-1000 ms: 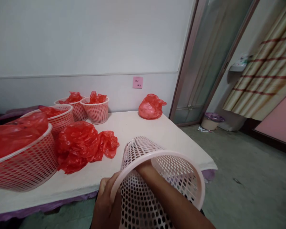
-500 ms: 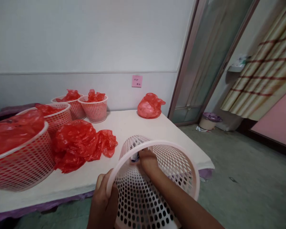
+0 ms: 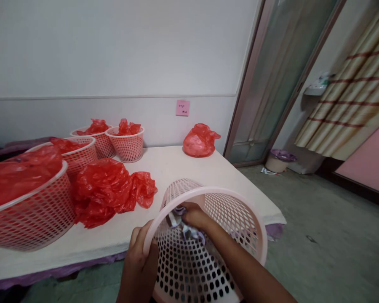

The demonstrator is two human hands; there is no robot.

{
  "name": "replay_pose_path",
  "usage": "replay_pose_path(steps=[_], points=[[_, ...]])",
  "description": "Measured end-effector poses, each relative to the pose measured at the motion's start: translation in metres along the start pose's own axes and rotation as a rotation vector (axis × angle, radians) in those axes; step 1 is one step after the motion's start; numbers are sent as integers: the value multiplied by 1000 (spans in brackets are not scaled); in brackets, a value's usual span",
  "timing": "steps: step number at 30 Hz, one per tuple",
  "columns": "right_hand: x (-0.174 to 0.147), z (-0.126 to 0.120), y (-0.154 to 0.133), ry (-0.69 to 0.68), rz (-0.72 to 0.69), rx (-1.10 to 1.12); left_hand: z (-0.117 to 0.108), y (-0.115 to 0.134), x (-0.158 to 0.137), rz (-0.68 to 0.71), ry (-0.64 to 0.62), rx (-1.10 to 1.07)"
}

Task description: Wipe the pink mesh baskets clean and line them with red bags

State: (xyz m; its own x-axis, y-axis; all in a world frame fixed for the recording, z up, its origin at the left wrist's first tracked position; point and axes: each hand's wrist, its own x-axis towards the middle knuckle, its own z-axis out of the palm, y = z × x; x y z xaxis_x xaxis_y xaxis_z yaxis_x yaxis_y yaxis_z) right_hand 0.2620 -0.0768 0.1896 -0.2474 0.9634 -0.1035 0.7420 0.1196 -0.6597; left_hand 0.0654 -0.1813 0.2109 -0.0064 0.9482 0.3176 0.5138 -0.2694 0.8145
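Note:
A pale pink plastic basket (image 3: 189,269) with holes in its wall is tilted on its side, its mouth facing me. My left hand (image 3: 140,256) grips the rim at the left, thumb inside and fingers outside. Deep inside the basket, my right hand (image 3: 194,214) is closed on a crumpled white and purple cloth (image 3: 191,232), which hangs below the fingers. Whether it is fabric or wrapping is hard to make out. To the left lies a crumpled heap of red plastic bags (image 3: 104,189) on the white-covered table (image 3: 167,158).
Several pink baskets lined with red bags, including a near one (image 3: 34,223), stand on the left. A tied red bag (image 3: 200,141) sits near the wall, below a pink note (image 3: 182,108). On the floor at right stands a bin (image 3: 279,162).
My right hand has drawn back a little from the basket's bottom toward the mouth, bringing more of the crumpled cloth into sight. My left hand still holds the rim.

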Motion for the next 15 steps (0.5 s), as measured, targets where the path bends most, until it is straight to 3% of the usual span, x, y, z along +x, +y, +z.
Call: replay_pose_path(steps=[4, 8, 15], points=[[-1, -18, 5, -78, 42, 188, 1, 3, 1, 1, 12, 0], [-1, -22, 24, -69, 113, 241, 4, 7, -1, 16, 24, 12], [7, -11, 53, 216, 307, 21, 11, 5, -2, 28, 14, 22]])
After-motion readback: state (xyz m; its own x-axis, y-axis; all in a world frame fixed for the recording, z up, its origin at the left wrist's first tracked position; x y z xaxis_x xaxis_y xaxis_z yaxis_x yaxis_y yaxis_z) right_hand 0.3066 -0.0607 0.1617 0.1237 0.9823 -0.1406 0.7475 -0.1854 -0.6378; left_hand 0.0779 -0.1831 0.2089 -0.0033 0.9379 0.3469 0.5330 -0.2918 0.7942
